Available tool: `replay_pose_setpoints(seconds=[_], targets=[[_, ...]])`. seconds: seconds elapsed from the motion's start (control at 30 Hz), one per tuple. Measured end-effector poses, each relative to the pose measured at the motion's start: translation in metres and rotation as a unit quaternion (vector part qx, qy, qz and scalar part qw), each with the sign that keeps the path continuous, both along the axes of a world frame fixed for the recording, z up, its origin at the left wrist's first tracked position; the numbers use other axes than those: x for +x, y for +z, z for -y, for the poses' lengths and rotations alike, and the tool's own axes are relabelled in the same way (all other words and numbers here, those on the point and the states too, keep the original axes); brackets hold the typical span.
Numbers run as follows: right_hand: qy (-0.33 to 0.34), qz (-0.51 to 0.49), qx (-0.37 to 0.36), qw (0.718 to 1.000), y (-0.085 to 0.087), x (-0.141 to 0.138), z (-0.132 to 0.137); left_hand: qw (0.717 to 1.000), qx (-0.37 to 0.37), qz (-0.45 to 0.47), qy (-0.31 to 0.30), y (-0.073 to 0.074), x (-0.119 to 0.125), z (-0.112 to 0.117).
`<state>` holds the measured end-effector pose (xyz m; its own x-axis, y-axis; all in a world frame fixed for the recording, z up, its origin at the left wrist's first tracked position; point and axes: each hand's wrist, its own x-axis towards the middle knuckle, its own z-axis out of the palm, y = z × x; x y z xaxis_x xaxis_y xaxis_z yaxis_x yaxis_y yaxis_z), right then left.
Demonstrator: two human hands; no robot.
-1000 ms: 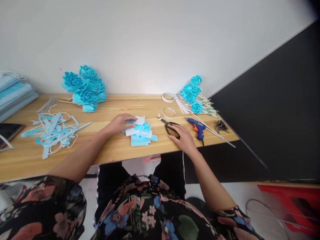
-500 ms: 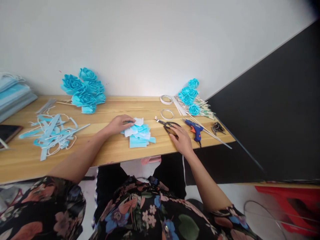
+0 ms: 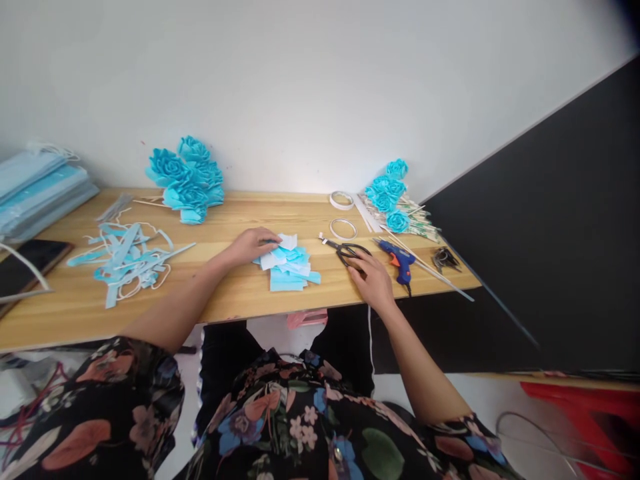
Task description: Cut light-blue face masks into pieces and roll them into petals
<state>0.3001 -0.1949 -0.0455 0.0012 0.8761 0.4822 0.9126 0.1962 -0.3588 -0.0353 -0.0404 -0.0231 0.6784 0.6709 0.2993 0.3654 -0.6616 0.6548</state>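
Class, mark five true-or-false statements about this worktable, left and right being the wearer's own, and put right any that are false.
1. The left hand is at the pile of cut pieces. True.
2. The blue glue gun lies to the right of the scissors. True.
3. The right hand is on the glue gun. False: it is at the scissors.
4. The stack of masks is at the right. False: it is at the left.
5. Blue flowers form two separate bunches. True.
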Motion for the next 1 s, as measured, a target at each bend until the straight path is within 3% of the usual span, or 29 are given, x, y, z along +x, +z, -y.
replay_pose_setpoints(seconds=[1.0], targets=[[-0.022,-0.027,-0.027,0.999,0.004,-0.0074,0.0028,1.0,0.005,-0.009,-0.002,-0.0025,-0.0028,-0.0034]])
